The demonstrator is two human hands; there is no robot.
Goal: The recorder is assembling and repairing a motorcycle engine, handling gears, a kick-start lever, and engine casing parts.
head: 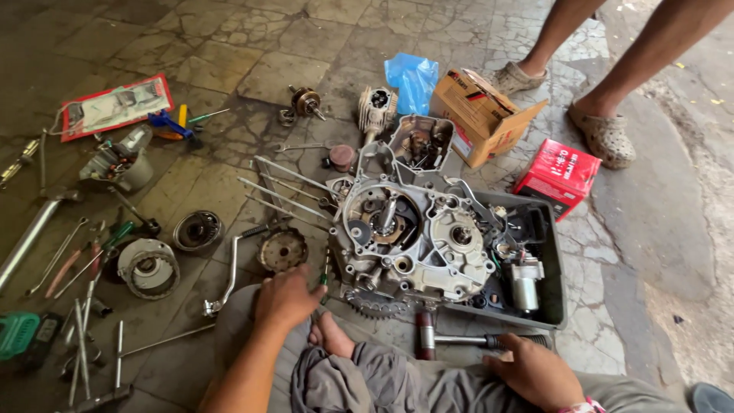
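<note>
A grey engine crankcase [417,241] lies open on the stone floor in front of me, partly over a dark plastic tray [552,264]. My left hand [286,298] rests near its lower left corner, fingers loosely curled around a small green-handled screwdriver [325,274]. My right hand [535,371] lies on my knee at the lower right, fingers on the black grip of a hammer [474,340] that lies on the floor. My bare foot [330,336] shows between my hands.
Long studs [287,195], a kick lever [229,275], a clutch gear [281,251], round covers [149,268], spanners and screwdrivers are strewn at the left. A cylinder head [376,109], blue bag, cardboard box [482,115] and red box [556,176] lie behind. Another person's sandalled feet [604,134] stand at the upper right.
</note>
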